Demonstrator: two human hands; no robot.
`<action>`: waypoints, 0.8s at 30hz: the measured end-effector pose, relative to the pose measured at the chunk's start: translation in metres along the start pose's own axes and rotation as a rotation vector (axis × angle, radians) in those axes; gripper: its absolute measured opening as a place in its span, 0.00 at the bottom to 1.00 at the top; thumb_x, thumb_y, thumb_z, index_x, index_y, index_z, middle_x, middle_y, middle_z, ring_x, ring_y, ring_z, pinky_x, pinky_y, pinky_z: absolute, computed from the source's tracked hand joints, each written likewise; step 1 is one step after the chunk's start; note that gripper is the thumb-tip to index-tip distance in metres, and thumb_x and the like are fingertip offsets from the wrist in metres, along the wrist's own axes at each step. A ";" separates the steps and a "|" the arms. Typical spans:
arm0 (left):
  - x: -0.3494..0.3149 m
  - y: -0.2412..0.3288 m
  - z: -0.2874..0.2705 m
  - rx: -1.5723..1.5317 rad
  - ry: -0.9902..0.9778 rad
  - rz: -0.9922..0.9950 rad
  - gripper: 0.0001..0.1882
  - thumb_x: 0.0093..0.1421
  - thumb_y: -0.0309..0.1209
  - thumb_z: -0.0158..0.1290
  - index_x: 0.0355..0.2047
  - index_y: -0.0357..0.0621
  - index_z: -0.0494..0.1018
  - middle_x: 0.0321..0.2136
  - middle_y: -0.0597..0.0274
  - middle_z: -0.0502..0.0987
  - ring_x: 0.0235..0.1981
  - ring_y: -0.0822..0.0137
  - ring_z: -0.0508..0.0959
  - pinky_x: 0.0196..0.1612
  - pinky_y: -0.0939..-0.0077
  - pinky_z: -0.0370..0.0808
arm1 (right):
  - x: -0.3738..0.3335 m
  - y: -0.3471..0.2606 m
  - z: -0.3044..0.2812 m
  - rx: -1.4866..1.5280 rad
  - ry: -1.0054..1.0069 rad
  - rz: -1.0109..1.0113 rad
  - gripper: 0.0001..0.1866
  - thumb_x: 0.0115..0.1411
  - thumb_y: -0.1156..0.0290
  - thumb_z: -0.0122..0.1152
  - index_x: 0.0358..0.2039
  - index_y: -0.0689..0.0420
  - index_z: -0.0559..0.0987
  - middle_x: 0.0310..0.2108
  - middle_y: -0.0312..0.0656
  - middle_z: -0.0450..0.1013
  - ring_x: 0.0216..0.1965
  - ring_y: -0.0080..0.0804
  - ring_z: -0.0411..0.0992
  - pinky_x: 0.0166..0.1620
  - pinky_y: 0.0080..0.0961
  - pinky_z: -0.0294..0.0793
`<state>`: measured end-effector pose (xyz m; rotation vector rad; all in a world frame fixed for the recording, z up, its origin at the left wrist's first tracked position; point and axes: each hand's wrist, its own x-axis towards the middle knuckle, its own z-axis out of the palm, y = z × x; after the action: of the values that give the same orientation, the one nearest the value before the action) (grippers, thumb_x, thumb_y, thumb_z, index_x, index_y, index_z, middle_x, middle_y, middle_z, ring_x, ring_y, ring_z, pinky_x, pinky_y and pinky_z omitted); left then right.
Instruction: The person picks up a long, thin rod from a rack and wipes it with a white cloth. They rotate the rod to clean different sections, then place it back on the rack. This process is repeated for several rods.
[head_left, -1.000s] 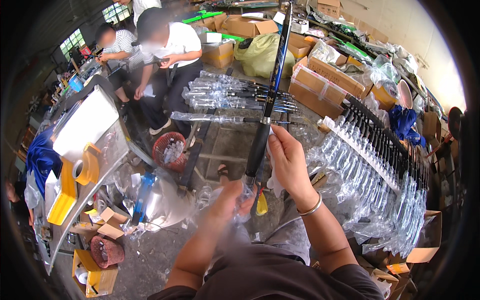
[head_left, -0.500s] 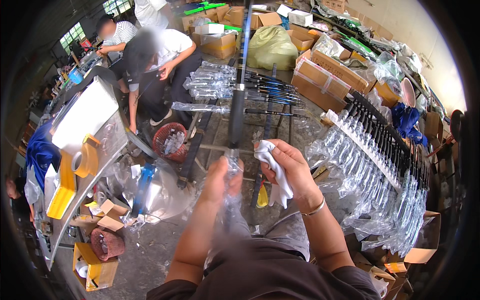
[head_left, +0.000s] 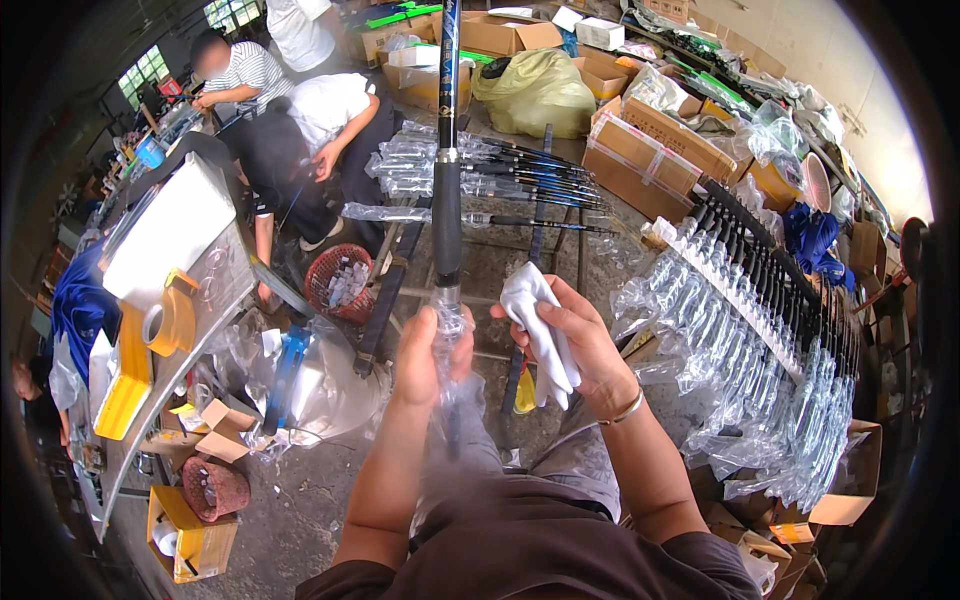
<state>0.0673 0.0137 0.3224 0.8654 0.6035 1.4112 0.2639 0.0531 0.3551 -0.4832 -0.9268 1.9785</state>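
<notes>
My left hand [head_left: 425,350] is wrapped round the lower part of a fishing rod [head_left: 447,215], where clear plastic film covers the handle. The rod stands nearly upright in front of me, with a black foam grip and a dark glossy shaft running past the top of the view. Just to the right, my right hand [head_left: 570,335] pinches a folded white cloth [head_left: 545,335], whose loose end hangs down. The cloth is apart from the rod. The rod's plastic-covered lower end blurs near my lap.
More wrapped rods [head_left: 420,165] lie across a metal rack ahead. Many others [head_left: 740,340] lean in a row at the right. A red basket [head_left: 340,283] stands left of the rack, near a bending person [head_left: 330,120]. A table [head_left: 215,290] with tape rolls is at the left.
The rod has swung left at its upper end and come a little more upright. My right hand has shifted slightly left with the cloth. The bending person's head has lowered.
</notes>
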 end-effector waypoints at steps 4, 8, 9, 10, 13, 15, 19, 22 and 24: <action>0.001 0.001 -0.001 0.072 0.013 0.040 0.15 0.63 0.39 0.51 0.35 0.37 0.69 0.16 0.67 0.67 0.11 0.77 0.64 0.15 0.83 0.60 | 0.001 0.001 -0.010 -0.042 0.017 0.048 0.13 0.67 0.69 0.48 0.48 0.61 0.71 0.38 0.44 0.76 0.31 0.23 0.74 0.34 0.18 0.75; 0.001 0.004 0.003 0.203 0.104 0.017 0.09 0.56 0.23 0.57 0.35 0.39 0.69 0.18 0.67 0.69 0.12 0.79 0.65 0.15 0.84 0.61 | 0.003 0.002 -0.009 -0.172 0.107 0.020 0.14 0.67 0.67 0.48 0.48 0.62 0.73 0.37 0.41 0.77 0.32 0.22 0.75 0.37 0.20 0.76; 0.003 0.005 0.003 0.237 0.119 0.029 0.10 0.56 0.24 0.58 0.35 0.39 0.68 0.20 0.65 0.71 0.12 0.80 0.65 0.15 0.85 0.61 | 0.003 0.000 -0.010 -0.208 0.099 0.015 0.15 0.67 0.67 0.48 0.49 0.63 0.73 0.37 0.40 0.76 0.33 0.23 0.75 0.37 0.20 0.76; 0.004 0.006 0.002 0.270 0.136 0.039 0.11 0.56 0.25 0.58 0.36 0.39 0.67 0.21 0.63 0.72 0.13 0.80 0.66 0.15 0.85 0.62 | 0.004 -0.001 -0.011 -0.244 0.091 0.012 0.15 0.67 0.67 0.48 0.49 0.63 0.73 0.37 0.40 0.76 0.34 0.23 0.76 0.38 0.20 0.76; 0.011 0.011 0.008 0.352 0.216 0.093 0.11 0.57 0.24 0.58 0.37 0.39 0.68 0.26 0.59 0.77 0.13 0.80 0.66 0.15 0.86 0.62 | 0.005 -0.005 -0.013 -0.283 0.101 0.024 0.16 0.67 0.69 0.49 0.51 0.64 0.72 0.38 0.40 0.76 0.36 0.24 0.76 0.40 0.21 0.76; 0.015 0.011 0.010 0.365 0.238 0.110 0.12 0.57 0.24 0.58 0.39 0.39 0.68 0.33 0.55 0.80 0.14 0.81 0.67 0.15 0.86 0.62 | 0.003 -0.009 -0.008 -0.301 0.124 0.039 0.16 0.66 0.70 0.49 0.51 0.65 0.72 0.38 0.40 0.76 0.36 0.23 0.75 0.40 0.21 0.75; 0.017 0.006 0.016 0.335 0.167 0.088 0.14 0.55 0.23 0.60 0.40 0.39 0.68 0.32 0.57 0.79 0.14 0.81 0.67 0.15 0.86 0.62 | 0.004 -0.010 -0.005 -0.394 0.112 0.019 0.15 0.66 0.70 0.49 0.50 0.65 0.73 0.38 0.39 0.76 0.36 0.22 0.74 0.40 0.21 0.75; 0.018 -0.001 0.018 0.479 0.199 0.055 0.14 0.53 0.23 0.62 0.38 0.39 0.69 0.23 0.65 0.76 0.13 0.81 0.66 0.14 0.85 0.61 | 0.004 -0.010 -0.006 -0.403 0.101 0.013 0.15 0.66 0.70 0.49 0.50 0.65 0.74 0.38 0.39 0.76 0.36 0.22 0.74 0.40 0.21 0.74; 0.019 0.001 0.022 0.443 0.221 0.048 0.13 0.53 0.21 0.61 0.36 0.39 0.69 0.21 0.67 0.72 0.12 0.81 0.66 0.14 0.85 0.61 | 0.003 -0.010 -0.007 -0.390 0.113 0.029 0.15 0.67 0.70 0.49 0.50 0.64 0.74 0.37 0.39 0.76 0.36 0.22 0.74 0.41 0.21 0.74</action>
<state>0.0866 0.0289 0.3385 1.0827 1.0981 1.4511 0.2724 0.0617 0.3582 -0.8226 -1.2440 1.7766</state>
